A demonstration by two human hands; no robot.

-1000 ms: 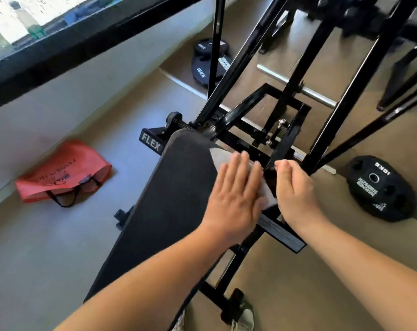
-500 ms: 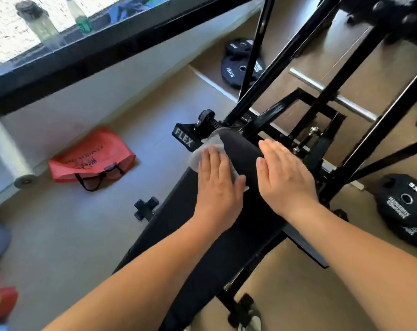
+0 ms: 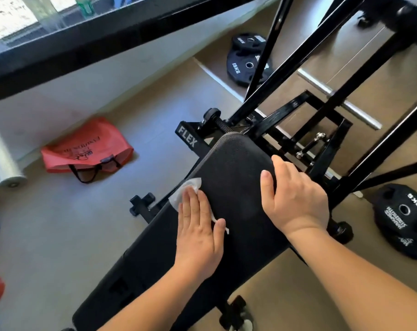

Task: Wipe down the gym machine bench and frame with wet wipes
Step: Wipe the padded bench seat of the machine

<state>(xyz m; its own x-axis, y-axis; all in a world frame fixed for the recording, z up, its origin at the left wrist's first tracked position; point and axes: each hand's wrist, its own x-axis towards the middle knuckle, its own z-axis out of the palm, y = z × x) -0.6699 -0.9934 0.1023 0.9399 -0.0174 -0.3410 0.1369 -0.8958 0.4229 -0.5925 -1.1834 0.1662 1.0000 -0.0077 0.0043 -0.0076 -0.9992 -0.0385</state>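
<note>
A black padded bench (image 3: pixel 236 173) runs from the lower left up to the middle of the view. Its black steel frame (image 3: pixel 295 108), marked FLEX, rises behind it. My left hand (image 3: pixel 198 230) lies flat with straight fingers on a white wet wipe (image 3: pixel 186 191) at the bench's left edge; most of the wipe is hidden under the palm. My right hand (image 3: pixel 295 199) rests on the bench's right edge, fingers bent over the side.
A red bag (image 3: pixel 88 146) lies on the floor to the left. A 15 kg plate (image 3: pixel 245 60) lies behind the frame, a 10 kg plate (image 3: pixel 405 218) at the right. A steel bar (image 3: pixel 338 101) lies under the frame. A black window ledge (image 3: pixel 107 41) crosses the top.
My left hand has slid the wipe from the bench's top end down toward me along the left edge. My right hand has shifted to the right edge.
</note>
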